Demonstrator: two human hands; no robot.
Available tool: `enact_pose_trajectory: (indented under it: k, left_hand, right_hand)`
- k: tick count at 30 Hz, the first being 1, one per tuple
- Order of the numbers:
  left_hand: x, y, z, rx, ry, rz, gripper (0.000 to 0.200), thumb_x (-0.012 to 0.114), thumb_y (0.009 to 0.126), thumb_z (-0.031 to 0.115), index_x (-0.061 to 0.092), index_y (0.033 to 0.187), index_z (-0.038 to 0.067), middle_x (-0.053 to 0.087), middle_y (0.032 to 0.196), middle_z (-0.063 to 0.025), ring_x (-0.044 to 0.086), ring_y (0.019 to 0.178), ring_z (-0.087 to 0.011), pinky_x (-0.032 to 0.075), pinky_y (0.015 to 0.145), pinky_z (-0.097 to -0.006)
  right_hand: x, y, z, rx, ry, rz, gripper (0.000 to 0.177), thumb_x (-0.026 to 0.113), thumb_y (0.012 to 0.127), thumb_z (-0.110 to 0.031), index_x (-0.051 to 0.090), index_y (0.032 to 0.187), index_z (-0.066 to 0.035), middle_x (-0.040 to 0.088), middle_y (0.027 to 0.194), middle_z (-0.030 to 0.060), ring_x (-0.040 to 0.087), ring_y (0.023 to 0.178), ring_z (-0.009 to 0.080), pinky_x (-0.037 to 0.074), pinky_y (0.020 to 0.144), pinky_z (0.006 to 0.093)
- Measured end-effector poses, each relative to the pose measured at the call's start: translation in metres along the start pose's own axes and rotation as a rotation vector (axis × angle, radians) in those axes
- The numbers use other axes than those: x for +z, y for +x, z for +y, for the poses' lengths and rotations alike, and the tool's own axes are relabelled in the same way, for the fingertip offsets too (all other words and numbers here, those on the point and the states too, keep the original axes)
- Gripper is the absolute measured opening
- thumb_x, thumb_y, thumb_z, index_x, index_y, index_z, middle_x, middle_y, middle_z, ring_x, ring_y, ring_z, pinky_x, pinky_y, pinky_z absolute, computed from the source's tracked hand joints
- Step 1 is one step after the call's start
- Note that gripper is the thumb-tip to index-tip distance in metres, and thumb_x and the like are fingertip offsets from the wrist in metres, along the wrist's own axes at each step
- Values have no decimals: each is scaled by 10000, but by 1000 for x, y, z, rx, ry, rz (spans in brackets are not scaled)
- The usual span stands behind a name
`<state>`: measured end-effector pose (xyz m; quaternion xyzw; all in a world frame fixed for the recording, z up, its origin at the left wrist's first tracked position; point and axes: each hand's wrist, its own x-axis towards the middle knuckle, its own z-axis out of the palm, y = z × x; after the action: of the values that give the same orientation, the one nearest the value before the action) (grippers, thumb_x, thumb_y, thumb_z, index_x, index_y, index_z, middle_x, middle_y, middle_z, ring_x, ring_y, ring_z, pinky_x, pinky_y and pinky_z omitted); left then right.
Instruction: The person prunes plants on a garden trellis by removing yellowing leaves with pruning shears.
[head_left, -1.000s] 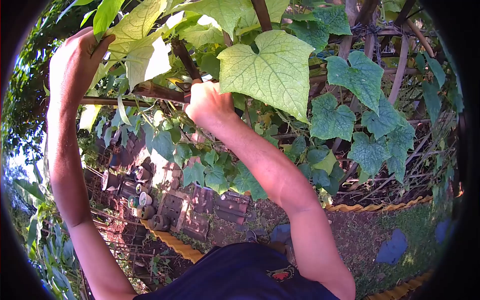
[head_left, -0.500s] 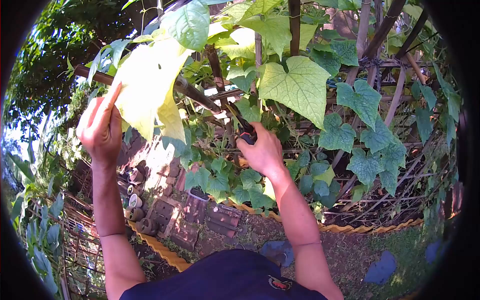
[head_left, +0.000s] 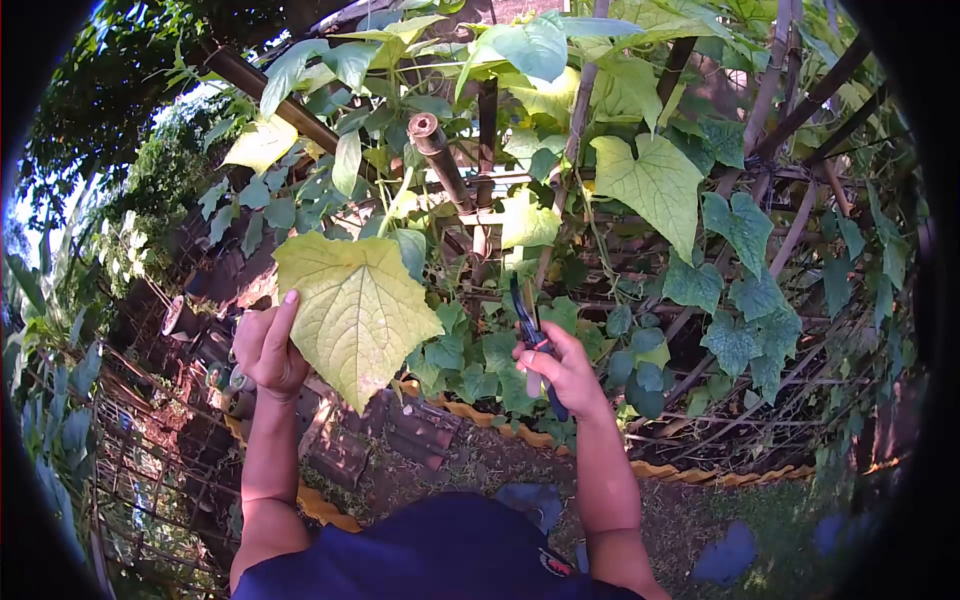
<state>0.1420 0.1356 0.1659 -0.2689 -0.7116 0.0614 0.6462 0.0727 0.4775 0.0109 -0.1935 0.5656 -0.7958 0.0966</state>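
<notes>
My left hand (head_left: 268,350) pinches the left edge of a large yellowed leaf (head_left: 355,315), forefinger on its face and thumb hidden behind. The leaf hangs broad side toward me, brown-flecked near its lower tip. Above its top edge a pale green stalk (head_left: 398,202) slants upward. To the right, my right hand (head_left: 568,372) is closed around pruning shears (head_left: 530,328) with dark and red handles, their blades pointing up. Just over the blade tips hangs a small sunlit yellow-green leaf (head_left: 530,220). A bigger pale green leaf (head_left: 650,185) is higher to the right.
A cut bamboo pole end (head_left: 424,126) juts toward me above the yellowed leaf. Wooden stakes (head_left: 820,100) and climbing vines form a trellis ahead. Wavy yellow edging (head_left: 700,474) borders the bed, with roof tiles (head_left: 415,440) at the lower middle.
My left hand has come down and right with the yellowed leaf, out of the bright sun. My right hand has drawn the shears back and lower, out of the foliage.
</notes>
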Motion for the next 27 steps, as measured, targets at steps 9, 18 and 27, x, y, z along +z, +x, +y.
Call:
enact_pose_trajectory:
  k: [9, 18, 27]
  left_hand:
    - [-41, -71, -5, -406, -90, -132, 349, 685, 756, -60, 706, 1099, -1, 661, 841, -128, 632, 704, -268, 485, 632, -344]
    - [-25, -160, 6, -971, -445, -452, 122, 645, 960, 73, 651, 969, -49, 558, 749, -105, 546, 674, -181, 429, 625, -317]
    - [-28, -319, -8, -1820, -1020, -247, 178, 537, 1035, 112, 646, 1122, 1, 684, 969, -13, 599, 839, -72, 486, 742, -257]
  right_hand:
    - [72, -12, -6, -7, 66, -322, 613, 695, 858, -113, 469, 1410, 28, 637, 1131, 82, 591, 950, 118, 484, 870, 286]
    - [149, 15, 65, -114, -205, -416, 609, 761, 855, -169, 505, 1366, 41, 290, 1578, 204, 496, 1321, 300, 417, 1087, 419]
    - [242, 39, 182, 364, 1, -465, 540, 712, 897, -132, 473, 1355, 26, 617, 1015, 45, 613, 922, 126, 493, 844, 301]
